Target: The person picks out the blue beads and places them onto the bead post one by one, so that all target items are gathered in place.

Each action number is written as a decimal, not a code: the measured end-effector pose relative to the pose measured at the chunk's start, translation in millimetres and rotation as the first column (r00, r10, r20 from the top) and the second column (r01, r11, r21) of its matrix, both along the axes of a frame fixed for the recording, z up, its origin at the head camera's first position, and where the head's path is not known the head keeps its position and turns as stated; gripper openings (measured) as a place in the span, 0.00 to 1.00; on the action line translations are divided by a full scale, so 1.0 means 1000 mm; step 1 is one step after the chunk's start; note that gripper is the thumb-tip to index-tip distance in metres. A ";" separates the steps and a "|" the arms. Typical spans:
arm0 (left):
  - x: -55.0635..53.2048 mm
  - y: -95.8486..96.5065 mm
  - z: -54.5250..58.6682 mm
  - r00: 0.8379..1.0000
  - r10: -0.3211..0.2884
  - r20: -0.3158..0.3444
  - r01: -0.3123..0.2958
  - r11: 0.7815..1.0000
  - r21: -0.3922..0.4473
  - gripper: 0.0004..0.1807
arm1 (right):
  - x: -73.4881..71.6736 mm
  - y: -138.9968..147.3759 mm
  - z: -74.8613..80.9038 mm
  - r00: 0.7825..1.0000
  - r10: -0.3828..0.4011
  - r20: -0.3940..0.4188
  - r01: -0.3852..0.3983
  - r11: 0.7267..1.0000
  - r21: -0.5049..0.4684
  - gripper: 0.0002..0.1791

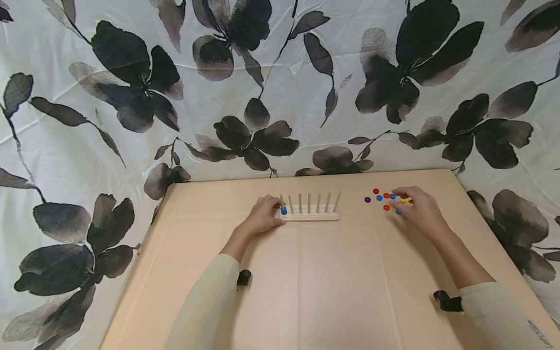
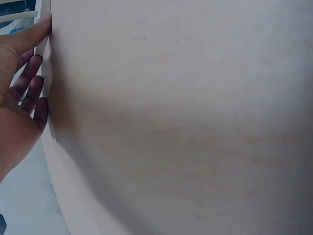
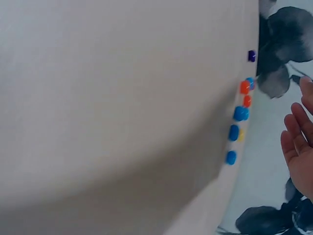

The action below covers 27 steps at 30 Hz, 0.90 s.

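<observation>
At the table's far middle stands a wooden rack [image 1: 311, 217] with a row of upright pegs. A blue bead [image 1: 283, 210] sits low on its leftmost peg. My left hand [image 1: 262, 214] grips the rack's left end, thumb at the near side and fingers behind; the left wrist view shows the thumb and fingertips along the wooden base. To the right, my right hand [image 1: 421, 212] is over a scatter of small beads, among them a purple bead [image 1: 367, 200], a red bead [image 1: 376, 191] and a yellow bead [image 1: 403, 200]. Its fingers are loosely bent, with nothing between them in the right wrist view.
The pale wooden table [image 1: 332, 282] ends at the back against a hanging white cloth [image 1: 323, 97] with dark flowers. Black wrist straps [image 1: 448, 301] show at both sleeves. The beads lie near the table's back right part.
</observation>
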<state>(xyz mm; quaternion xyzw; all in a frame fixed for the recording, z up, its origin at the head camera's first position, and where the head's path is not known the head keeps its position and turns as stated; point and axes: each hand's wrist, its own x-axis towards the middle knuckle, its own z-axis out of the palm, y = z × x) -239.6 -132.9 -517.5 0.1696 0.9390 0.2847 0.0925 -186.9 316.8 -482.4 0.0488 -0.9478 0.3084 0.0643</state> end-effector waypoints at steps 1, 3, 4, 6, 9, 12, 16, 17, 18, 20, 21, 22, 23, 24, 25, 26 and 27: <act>0.000 0.000 0.000 1.000 -0.001 0.001 0.001 1.000 0.000 0.27 | 0.001 0.002 -0.002 1.000 -0.007 0.020 0.007 1.000 0.002 0.24; 0.000 -0.001 0.000 1.000 -0.002 0.003 0.002 1.000 0.001 0.27 | 0.002 0.005 -0.006 0.998 -0.013 0.055 0.012 1.000 0.010 0.25; -0.001 -0.001 0.000 1.000 -0.003 0.004 0.003 1.000 0.001 0.27 | 0.002 0.006 -0.008 0.997 -0.013 0.073 0.012 1.000 0.012 0.25; -0.001 -0.001 0.000 1.000 -0.005 0.001 0.005 1.000 0.001 0.27 | 0.003 0.009 -0.013 0.994 -0.009 0.108 0.006 1.000 0.027 0.26; -0.001 -0.001 -0.001 1.000 -0.007 -0.003 0.007 1.000 0.001 0.28 | 0.002 0.012 -0.021 0.989 0.001 0.149 -0.010 0.998 0.062 0.28; -0.002 -0.001 -0.002 1.000 -0.006 -0.007 0.006 1.000 0.001 0.28 | 0.001 0.015 -0.029 0.984 0.019 0.180 -0.038 0.994 0.102 0.30; -0.001 -0.001 -0.002 1.000 -0.005 -0.009 0.005 1.000 0.004 0.27 | 0.000 0.018 -0.036 0.980 0.022 0.196 -0.050 0.989 0.139 0.29; -0.001 -0.001 -0.002 1.000 -0.005 -0.009 0.005 1.000 0.003 0.27 | 0.000 0.017 -0.037 0.981 0.019 0.195 -0.047 0.988 0.144 0.28; -0.001 -0.001 -0.002 1.000 -0.006 -0.008 0.006 1.000 0.001 0.27 | 0.000 0.018 -0.037 0.982 0.019 0.190 -0.048 0.987 0.151 0.27; -0.001 -0.001 -0.002 1.000 -0.006 -0.008 0.006 1.000 -0.003 0.27 | 0.000 0.018 -0.038 0.983 0.019 0.182 -0.049 0.986 0.159 0.26; -0.001 -0.001 -0.002 1.000 -0.005 -0.009 0.005 1.000 -0.005 0.26 | 0.000 0.019 -0.039 0.984 0.020 0.180 -0.050 0.985 0.163 0.25; -0.001 -0.001 -0.002 1.000 -0.004 -0.006 0.004 1.000 -0.004 0.26 | 0.000 0.019 -0.039 0.984 0.023 0.175 -0.052 0.985 0.166 0.24; 0.000 -0.001 -0.002 1.000 -0.002 -0.007 0.002 1.000 -0.005 0.26 | -0.001 0.019 -0.039 0.985 0.024 0.173 -0.054 0.985 0.166 0.24; 0.000 -0.001 -0.002 1.000 -0.002 -0.009 0.002 1.000 -0.006 0.26 | -0.001 0.020 -0.040 0.985 0.027 0.172 -0.056 0.985 0.164 0.23; 0.000 -0.001 -0.002 1.000 -0.002 -0.010 0.002 1.000 -0.005 0.26 | -0.001 0.020 -0.040 0.985 0.030 0.169 -0.058 0.985 0.163 0.22; 0.000 -0.001 -0.002 1.000 0.000 -0.010 0.000 1.000 -0.002 0.25 | -0.001 0.021 -0.040 0.986 0.033 0.164 -0.060 0.985 0.161 0.22; 0.000 0.000 -0.002 1.000 0.000 -0.009 0.000 1.000 0.002 0.25 | -0.001 0.021 -0.041 0.986 0.036 0.161 -0.062 0.985 0.159 0.21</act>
